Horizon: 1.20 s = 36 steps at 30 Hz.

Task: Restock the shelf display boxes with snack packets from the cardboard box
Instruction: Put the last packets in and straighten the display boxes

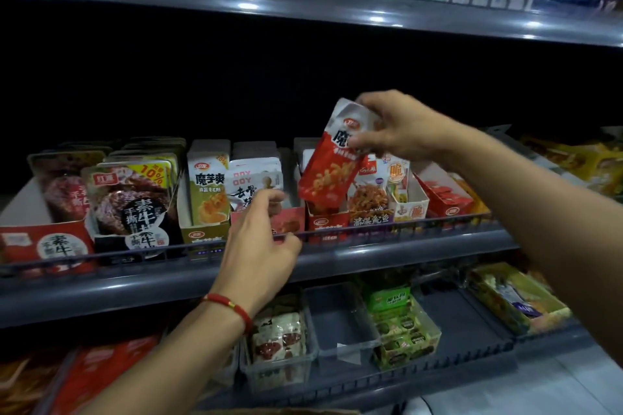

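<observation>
Reaching in nearest the camera, the left hand (pixel 261 239) hangs just in front of the rail (pixel 387 229) that fences the middle shelf. Its fingers are loosely curled and clamp nothing, the fingertips just short of the pink box (pixel 290 221) behind the rail. Above and right of the rail, the right hand (pixel 399 126) pinches the red packet (pixel 332 160) by its pale top corner, thumb in front and fingers behind. The packet hangs tilted, its lower end dipping toward the red box (pixel 325 222), which stands directly behind the rail, right of the pink box.

The risk, as I judge it, lies in that thin corner grip. The pouch could swing or slip on the way down and land flat across the box front instead of standing. Its lower edge might also catch on the box wall or knock the orange packet (pixel 371 199) in the next box right. The left hand is not steadying the red box, so a push from above could shove the box back from the rail.

The packet is a glossy pouch, white at the top and red below, with dark characters and a picture of orange strips. It looks soft and slightly puffed. The cardboard supply box cannot be made out for certain.
</observation>
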### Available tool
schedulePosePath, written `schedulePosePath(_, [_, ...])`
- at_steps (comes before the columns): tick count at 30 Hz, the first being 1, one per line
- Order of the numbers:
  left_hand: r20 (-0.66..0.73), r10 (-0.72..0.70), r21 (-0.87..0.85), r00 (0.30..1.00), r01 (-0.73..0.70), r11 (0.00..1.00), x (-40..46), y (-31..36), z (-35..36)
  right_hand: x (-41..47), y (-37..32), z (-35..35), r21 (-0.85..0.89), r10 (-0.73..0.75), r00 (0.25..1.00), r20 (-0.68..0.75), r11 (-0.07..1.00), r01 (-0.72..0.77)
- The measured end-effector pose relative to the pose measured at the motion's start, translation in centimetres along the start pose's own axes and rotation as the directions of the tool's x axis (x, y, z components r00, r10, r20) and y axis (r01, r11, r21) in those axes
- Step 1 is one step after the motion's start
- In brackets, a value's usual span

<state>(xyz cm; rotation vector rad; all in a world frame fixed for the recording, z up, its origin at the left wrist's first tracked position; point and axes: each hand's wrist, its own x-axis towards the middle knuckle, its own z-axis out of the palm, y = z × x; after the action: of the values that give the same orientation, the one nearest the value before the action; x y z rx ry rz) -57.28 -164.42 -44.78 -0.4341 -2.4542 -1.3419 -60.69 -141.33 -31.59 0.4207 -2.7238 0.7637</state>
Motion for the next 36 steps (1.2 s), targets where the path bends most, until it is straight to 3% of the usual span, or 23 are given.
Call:
schedulePosePath(11, [0.032, 0.057, 0.023, 0.998, -0.057, 0.998, 0.1, -0.7, -0.1, 5.9, 2.1, 4.2, -0.428, 0.024, 0.999, -0.032, 0.903, -0.035])
schedulePosePath(20, [0.053, 0.117, 0.11, 0.992, -0.122, 0.986, 0.9, -0.7, 0.2, 6.9, 1.7, 3.8, -0.513, -0.014, 0.999, -0.03, 0.859, -0.003])
schedulePosePath(27, [0.094, 0.141, 0.2, 0.985, -0.158, 0.967, 1.5, -0.8, 1.1, 6.7, 1.0, 4.6, -0.606, -0.081, 0.995, 0.063, 0.789, 0.103])
schedulePosePath(32, [0.263, 0.196, 0.385, 0.945, -0.289, 0.876, 2.9, -0.9, 3.1, 6.4, 1.0, 6.1, -0.665, -0.051, 0.998, 0.047, 0.744, 0.069])
schedulePosePath(36, [0.242, 0.213, 0.427, 0.947, -0.301, 0.853, 3.6, -1.0, 4.6, 6.3, 1.5, 7.4, -0.704, -0.069, 0.997, 0.026, 0.707, 0.067])
